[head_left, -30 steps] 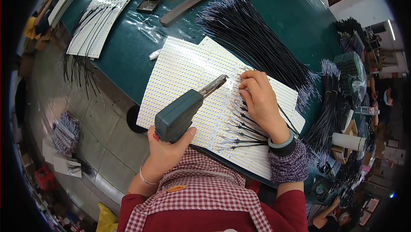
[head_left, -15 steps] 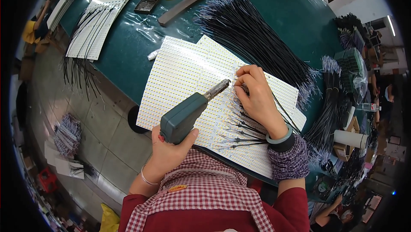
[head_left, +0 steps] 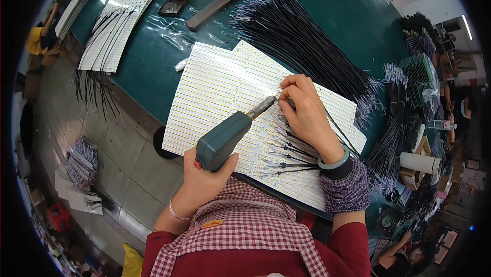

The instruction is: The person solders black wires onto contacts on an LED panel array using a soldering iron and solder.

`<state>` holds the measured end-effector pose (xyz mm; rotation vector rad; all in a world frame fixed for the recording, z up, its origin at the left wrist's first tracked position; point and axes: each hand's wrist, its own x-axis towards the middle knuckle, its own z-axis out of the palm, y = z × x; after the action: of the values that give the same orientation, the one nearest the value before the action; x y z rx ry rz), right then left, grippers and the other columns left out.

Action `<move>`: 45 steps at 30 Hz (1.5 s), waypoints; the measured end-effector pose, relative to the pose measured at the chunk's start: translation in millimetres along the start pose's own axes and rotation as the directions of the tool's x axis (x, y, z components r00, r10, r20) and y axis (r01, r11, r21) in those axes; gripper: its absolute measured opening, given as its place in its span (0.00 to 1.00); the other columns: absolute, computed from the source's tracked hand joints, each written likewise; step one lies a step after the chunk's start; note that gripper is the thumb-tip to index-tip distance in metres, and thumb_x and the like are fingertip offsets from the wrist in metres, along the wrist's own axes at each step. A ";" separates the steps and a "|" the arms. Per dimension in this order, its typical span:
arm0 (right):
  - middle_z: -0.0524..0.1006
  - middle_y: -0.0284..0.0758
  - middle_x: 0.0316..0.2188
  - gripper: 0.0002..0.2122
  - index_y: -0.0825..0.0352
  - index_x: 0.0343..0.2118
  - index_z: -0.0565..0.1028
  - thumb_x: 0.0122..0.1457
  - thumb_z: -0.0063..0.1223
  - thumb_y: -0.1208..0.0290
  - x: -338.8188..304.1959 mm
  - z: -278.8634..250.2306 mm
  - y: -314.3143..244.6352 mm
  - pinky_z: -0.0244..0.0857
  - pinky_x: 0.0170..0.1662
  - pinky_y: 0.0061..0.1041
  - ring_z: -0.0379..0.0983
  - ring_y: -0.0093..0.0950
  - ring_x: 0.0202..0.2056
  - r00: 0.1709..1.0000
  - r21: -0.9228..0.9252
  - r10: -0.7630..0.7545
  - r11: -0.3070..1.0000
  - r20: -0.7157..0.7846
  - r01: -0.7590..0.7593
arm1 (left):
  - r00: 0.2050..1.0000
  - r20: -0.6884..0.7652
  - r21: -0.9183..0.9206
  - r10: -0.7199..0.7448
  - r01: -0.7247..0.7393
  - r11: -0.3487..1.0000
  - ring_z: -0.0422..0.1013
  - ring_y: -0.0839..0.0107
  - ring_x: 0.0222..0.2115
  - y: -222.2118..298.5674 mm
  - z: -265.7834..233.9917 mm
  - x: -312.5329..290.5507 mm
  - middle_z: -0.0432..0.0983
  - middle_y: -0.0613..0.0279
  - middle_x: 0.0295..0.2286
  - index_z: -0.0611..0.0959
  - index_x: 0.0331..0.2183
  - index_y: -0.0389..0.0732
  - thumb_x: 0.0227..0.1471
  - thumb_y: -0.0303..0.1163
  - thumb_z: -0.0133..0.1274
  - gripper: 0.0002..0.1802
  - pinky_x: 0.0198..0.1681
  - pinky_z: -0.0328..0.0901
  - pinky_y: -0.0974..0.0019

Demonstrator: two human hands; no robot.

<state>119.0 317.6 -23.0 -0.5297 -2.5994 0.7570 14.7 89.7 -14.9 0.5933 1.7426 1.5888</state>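
My left hand (head_left: 204, 179) is wrapped round the handle of a dark green soldering gun (head_left: 225, 139). Its metal tip points up and right, close to the fingertips of my right hand (head_left: 304, 108). Those fingers pinch the end of a black cable (head_left: 337, 126) against a white LED board (head_left: 209, 98); the pinched end is mostly hidden. Below my right hand, several black cables (head_left: 289, 155) with split wire ends lie in a row along the board. More white boards lie beneath it, fanned out at the right.
A large bundle of black cables (head_left: 307, 41) lies beyond the boards, another (head_left: 391, 128) at the right. A dark bar (head_left: 217, 8) and a small dark box (head_left: 176, 1) sit at the back. Boards with cables attached (head_left: 110, 36) overhang the table's left edge. A white roll (head_left: 420, 163) lies right.
The soldering gun has shifted slightly right, its tip now nearer my right fingertips. My right hand stays almost in place, still pinching.
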 end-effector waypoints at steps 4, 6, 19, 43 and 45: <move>0.70 0.39 0.37 0.05 0.72 0.26 0.71 0.48 0.56 0.82 -0.1 -0.3 -0.3 0.64 0.42 0.29 0.67 0.36 0.41 1.000 0.003 0.005 1.000 -0.001 -0.005 | 1.000 -0.009 0.011 0.009 -0.009 1.000 0.70 0.82 0.26 -3.1 -5.9 -5.5 0.76 0.66 0.28 0.79 0.34 0.35 0.44 0.23 0.63 0.13 0.28 0.64 0.75; 0.70 0.39 0.38 0.05 0.72 0.26 0.71 0.48 0.56 0.82 -0.2 -0.6 -0.9 0.64 0.42 0.29 0.67 0.36 0.41 1.000 -0.001 0.013 1.000 0.003 -0.013 | 1.000 0.010 0.041 0.005 -0.005 0.999 0.70 0.82 0.27 -1.0 -7.9 -6.6 0.76 0.65 0.29 0.78 0.35 0.34 0.44 0.23 0.63 0.14 0.29 0.64 0.75; 0.69 0.40 0.42 0.04 0.71 0.28 0.72 0.51 0.56 0.79 -2.7 -14.3 -5.1 0.61 0.49 0.30 0.66 0.38 0.46 0.997 0.129 0.078 0.988 0.019 -0.080 | 0.997 -0.054 -0.080 -0.054 0.049 0.996 0.71 0.80 0.28 4.4 -9.3 -8.9 0.77 0.64 0.29 0.79 0.34 0.33 0.43 0.22 0.63 0.13 0.31 0.66 0.74; 0.67 0.44 0.47 0.06 0.70 0.27 0.68 0.47 0.54 0.83 -11.0 1.8 -5.4 0.63 0.48 0.35 0.66 0.41 0.45 0.998 0.079 -0.051 0.995 -0.031 0.053 | 1.000 -0.025 -0.043 -0.009 0.008 0.999 0.71 0.80 0.28 -9.2 -11.8 -15.2 0.77 0.64 0.30 0.77 0.34 0.35 0.44 0.23 0.64 0.14 0.30 0.64 0.74; 0.67 0.44 0.47 0.06 0.70 0.27 0.69 0.47 0.54 0.83 -10.7 1.3 -6.1 0.63 0.48 0.35 0.66 0.41 0.45 0.999 0.073 -0.048 0.996 -0.026 0.050 | 1.000 -0.021 -0.043 0.005 -0.006 0.999 0.71 0.80 0.28 -10.3 -11.2 -16.1 0.76 0.64 0.30 0.77 0.34 0.35 0.44 0.23 0.64 0.14 0.30 0.64 0.75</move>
<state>126.1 307.4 -23.2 -0.4485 -2.5421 0.8216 18.1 69.0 -21.9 0.5623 1.7191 1.6378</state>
